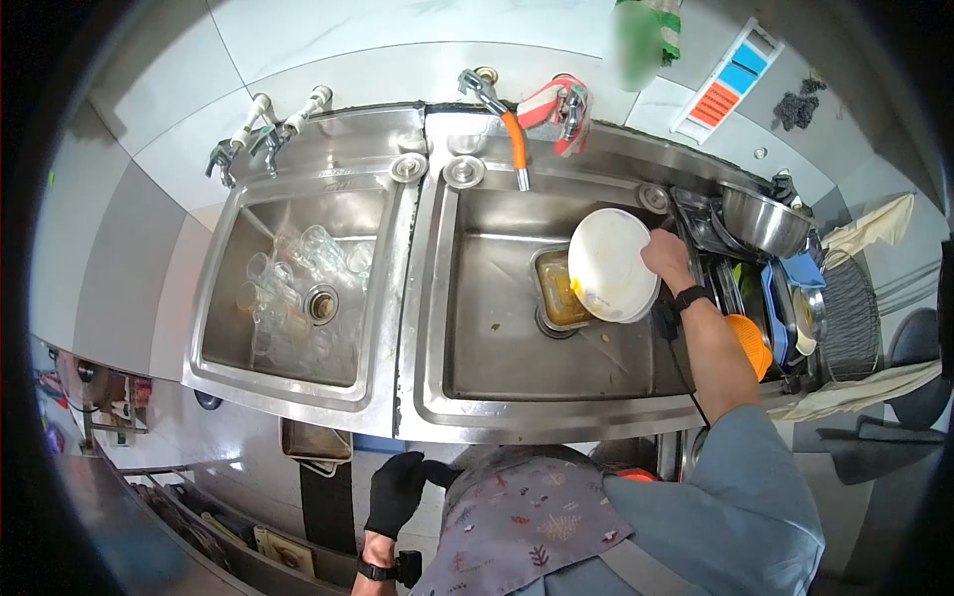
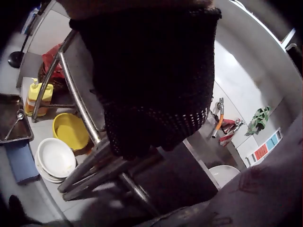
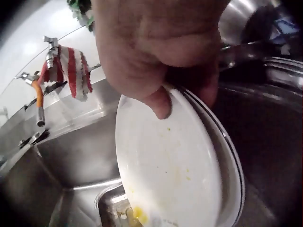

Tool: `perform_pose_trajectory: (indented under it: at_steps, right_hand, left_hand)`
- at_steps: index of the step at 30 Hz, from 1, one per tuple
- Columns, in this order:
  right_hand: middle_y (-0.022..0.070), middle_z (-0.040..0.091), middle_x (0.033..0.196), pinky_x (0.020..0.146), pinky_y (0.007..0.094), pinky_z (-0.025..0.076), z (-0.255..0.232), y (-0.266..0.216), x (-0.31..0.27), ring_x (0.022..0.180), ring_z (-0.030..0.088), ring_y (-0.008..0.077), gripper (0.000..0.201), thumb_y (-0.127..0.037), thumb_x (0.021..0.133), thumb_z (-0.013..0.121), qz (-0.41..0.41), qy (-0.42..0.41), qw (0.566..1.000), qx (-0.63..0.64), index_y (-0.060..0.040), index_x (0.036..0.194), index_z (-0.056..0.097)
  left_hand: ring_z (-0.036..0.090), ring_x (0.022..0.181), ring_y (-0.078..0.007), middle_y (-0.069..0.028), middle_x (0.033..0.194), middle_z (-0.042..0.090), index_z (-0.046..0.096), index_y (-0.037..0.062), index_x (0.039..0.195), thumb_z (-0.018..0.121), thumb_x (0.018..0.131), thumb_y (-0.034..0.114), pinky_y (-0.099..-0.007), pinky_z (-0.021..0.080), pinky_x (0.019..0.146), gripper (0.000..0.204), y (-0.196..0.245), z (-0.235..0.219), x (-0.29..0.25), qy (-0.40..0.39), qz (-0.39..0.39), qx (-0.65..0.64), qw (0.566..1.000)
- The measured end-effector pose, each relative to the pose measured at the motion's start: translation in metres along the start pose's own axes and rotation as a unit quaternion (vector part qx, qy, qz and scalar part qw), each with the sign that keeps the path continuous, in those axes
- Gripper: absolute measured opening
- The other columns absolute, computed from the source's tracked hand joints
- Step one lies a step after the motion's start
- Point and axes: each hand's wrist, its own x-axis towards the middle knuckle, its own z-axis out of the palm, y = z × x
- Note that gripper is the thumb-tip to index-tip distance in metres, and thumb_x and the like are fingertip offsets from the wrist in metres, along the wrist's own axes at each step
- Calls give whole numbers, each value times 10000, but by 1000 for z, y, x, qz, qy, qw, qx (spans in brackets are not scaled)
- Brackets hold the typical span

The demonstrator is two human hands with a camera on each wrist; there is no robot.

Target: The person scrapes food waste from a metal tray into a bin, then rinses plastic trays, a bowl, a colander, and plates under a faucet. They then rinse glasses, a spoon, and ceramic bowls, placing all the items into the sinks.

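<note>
My bare right hand [image 1: 668,256] grips white plates [image 1: 614,266] by the rim, tilted over the right sink. In the right wrist view, the thumb lies on the front plate [image 3: 165,156], which has yellow smears; a dark-rimmed white dish [image 3: 233,175] is behind it in the same grip. A metal tray with yellowish liquid [image 1: 558,288] sits in the basin, partly covered by the plates. My left hand [image 1: 396,494], in a black glove, hangs low in front of the sink edge near the apron, with nothing seen in it.
Clear glasses [image 1: 298,288] fill part of the left sink [image 1: 224,333]. An orange-tipped faucet [image 1: 515,149] reaches over the right sink. Pans and a steel bowl [image 1: 763,219] crowd the right side. Below, a yellow basin [image 2: 71,131] and stacked white plates [image 2: 56,158] stand on the floor.
</note>
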Motion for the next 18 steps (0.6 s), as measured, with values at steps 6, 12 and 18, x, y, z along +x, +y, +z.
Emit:
perform_pose_trajectory:
  at_steps: [6, 12, 18]
  right_hand:
    - [252, 706, 1068, 867, 488, 553, -16, -15, -5, 1006, 686, 425, 282, -128, 841, 564, -67, 1, 996, -59, -8, 1038, 728]
    - [232, 724, 1006, 818, 453, 556, -7, 13, 0, 945, 711, 380, 311, -142, 796, 647, -42, -28, 999, 9, -10, 1069, 715]
    - [135, 729, 938, 753, 331, 547, -13, 16, -38, 829, 702, 212, 324, -90, 787, 725, 0, -175, 869, 462, 73, 1066, 696]
  left_hand:
    - [710, 934, -359, -202, 1011, 721, 720, 16, 1063, 676, 892, 100, -397, 563, 804, 196, 9, -1, -3, 1, -24, -14, 1000]
    - [732, 893, -268, -187, 990, 729, 713, 18, 1085, 698, 895, 95, -353, 561, 762, 205, 47, -7, 28, -7, -33, -128, 991]
    - [667, 988, -155, -86, 1089, 714, 628, 20, 1244, 707, 927, 90, -309, 531, 877, 334, 81, 11, 108, 4, -12, -325, 946]
